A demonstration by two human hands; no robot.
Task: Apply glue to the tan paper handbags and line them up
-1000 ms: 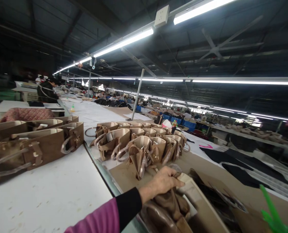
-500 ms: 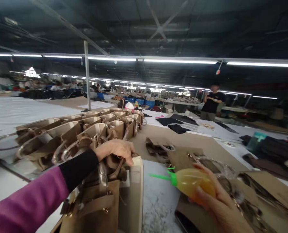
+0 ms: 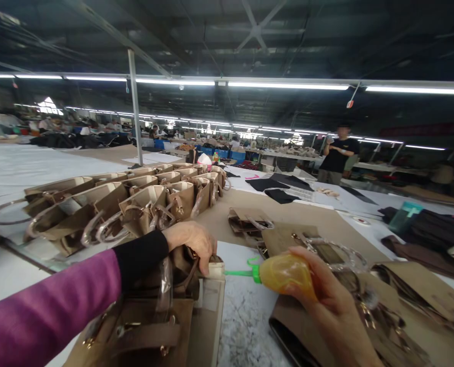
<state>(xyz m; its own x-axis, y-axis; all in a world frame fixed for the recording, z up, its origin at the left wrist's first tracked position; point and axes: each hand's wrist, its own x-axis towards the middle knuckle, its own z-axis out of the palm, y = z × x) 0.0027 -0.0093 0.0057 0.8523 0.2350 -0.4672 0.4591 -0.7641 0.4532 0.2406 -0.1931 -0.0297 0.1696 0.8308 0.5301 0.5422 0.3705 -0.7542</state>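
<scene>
My left hand [image 3: 194,242] grips the upper corner of an open tan bag [image 3: 207,318] at the front centre, its fingers bent over the edge. In my right hand [image 3: 326,295] is a soft bottle [image 3: 286,272] of yellow-orange liquid, lying sideways. Its thin green nozzle [image 3: 238,273] points left, and the tip is at the bag's pale edge, just right of my left fingers. Whether the tip touches the edge is too small to tell. Straps and gold-coloured buckles hang on the bag's left side.
Rows of open tan bags [image 3: 92,204] stand at the left. More bags [image 3: 429,290] lie at the right. Black fabric pieces [image 3: 268,184] and a teal container [image 3: 404,216] are further back. A person in a black shirt [image 3: 336,158] stands beyond the tables.
My right hand has brought the bottle left, so its nozzle tip now meets or nearly meets the bag's edge. My left hand has shifted slightly right and still grips the bag.
</scene>
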